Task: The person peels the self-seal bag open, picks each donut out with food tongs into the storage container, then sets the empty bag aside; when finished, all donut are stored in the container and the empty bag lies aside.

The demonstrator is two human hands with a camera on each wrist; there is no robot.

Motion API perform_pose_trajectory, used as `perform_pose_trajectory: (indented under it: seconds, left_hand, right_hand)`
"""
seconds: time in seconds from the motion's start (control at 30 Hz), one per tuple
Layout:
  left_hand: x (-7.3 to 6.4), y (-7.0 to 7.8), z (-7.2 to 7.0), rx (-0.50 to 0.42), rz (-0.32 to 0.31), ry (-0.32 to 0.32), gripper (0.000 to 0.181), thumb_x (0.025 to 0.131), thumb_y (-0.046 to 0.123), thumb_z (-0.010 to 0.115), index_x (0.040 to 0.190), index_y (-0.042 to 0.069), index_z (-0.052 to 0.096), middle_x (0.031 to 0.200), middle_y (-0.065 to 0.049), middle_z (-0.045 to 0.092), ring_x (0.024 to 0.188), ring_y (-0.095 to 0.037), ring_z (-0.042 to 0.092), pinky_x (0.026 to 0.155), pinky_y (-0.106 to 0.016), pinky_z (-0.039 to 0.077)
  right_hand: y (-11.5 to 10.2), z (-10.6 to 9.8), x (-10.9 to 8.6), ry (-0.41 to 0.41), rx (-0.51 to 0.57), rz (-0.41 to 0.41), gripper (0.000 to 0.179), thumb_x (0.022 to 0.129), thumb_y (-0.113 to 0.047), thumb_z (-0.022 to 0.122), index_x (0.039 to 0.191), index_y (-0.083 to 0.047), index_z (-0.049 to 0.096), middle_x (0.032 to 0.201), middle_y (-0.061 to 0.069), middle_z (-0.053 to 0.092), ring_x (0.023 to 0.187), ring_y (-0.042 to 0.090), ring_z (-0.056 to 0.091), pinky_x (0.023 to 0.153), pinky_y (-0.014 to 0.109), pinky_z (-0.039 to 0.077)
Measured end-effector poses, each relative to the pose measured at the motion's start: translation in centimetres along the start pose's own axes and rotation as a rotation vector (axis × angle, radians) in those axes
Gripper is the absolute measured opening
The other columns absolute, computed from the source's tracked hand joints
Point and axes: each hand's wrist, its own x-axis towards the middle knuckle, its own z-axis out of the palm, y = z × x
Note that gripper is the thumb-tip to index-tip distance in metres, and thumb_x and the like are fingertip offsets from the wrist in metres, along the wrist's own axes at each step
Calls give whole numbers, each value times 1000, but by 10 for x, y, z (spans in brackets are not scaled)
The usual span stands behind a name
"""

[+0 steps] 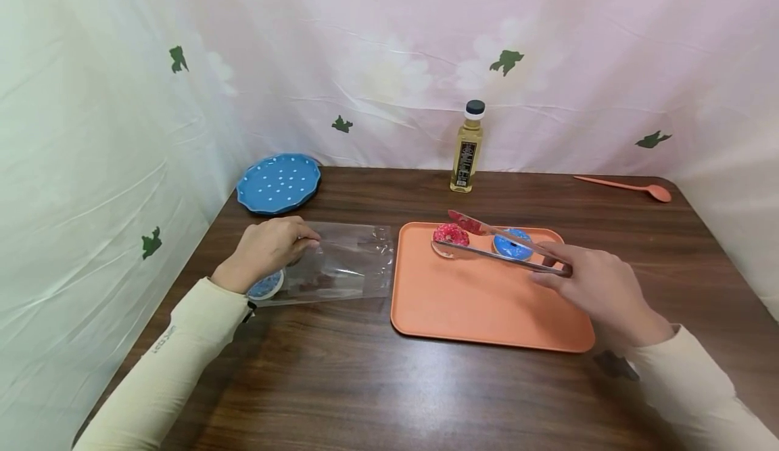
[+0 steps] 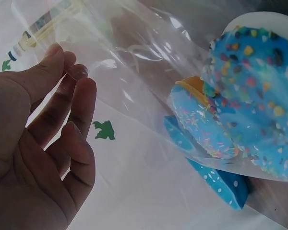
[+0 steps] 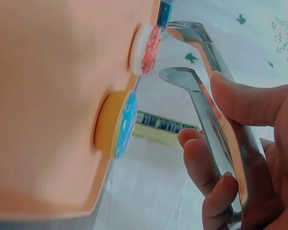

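Note:
My left hand point(image 1: 270, 249) pinches the upper side of a clear plastic bag point(image 1: 347, 262) lying on the table. Inside the bag are two blue sprinkled donuts point(image 2: 259, 100), mostly hidden by the wrist in the head view. My right hand point(image 1: 599, 289) grips metal tongs point(image 1: 487, 256), their arms spread apart. In the head view the tong tips reach over a red-iced donut point(image 1: 452, 235) on an orange tray point(image 1: 475, 316); the right wrist view shows them apart from it. A blue-iced donut point(image 1: 508, 245) sits on the tray behind the tongs.
A blue plate with white dots point(image 1: 278, 183) stands at the back left. A bottle of yellow liquid point(image 1: 466, 157) stands upright behind the tray. An orange spoon point(image 1: 633, 186) lies at the back right. Patterned curtains point(image 1: 395, 52) close in the table point(image 1: 341, 376).

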Motion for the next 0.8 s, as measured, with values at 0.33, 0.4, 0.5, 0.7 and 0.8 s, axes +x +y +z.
perform_pose_trajectory:
  seconds: [0.33,0.4,0.5,0.7,0.8]
  left_hand:
    - [0,0,-1,5,-2,2,19,95,30,72,109,20,80,103,5,71,89,-19,69,61,-43,55]
    - [0,0,-2,8,-3,0,20,95,30,72,110,20,80,103,5,71,89,-19,69,61,-44,55]
    - [0,1,-3,8,-7,-1,19,95,31,72,109,20,80,102,5,71,88,-18,69,61,-43,55]
    - [0,1,-3,5,-5,12,19,95,31,72,108,21,81,100,6,70,85,-16,68,61,-42,55]
    - [0,0,-2,1,-3,11,19,95,31,72,108,21,81,99,6,70,84,-16,68,59,-41,54]
  right_hand:
    - [-27,10,13,6,19,-118,42,88,-35,79,124,-15,73,73,-9,65,51,11,45,44,32,33]
    - [-34,13,16,8,30,-138,38,88,-35,78,121,-17,74,65,-11,59,50,11,43,44,32,31]
    - [-44,19,20,8,42,-183,31,88,-35,79,113,-17,77,59,-11,51,51,11,40,45,32,30]
    - [-63,33,31,-21,44,-243,35,87,-34,80,116,-14,76,77,-9,64,62,8,53,51,31,42]
    - [-72,40,39,-26,30,-264,39,87,-35,79,121,-14,75,79,-5,70,60,8,56,49,31,42]
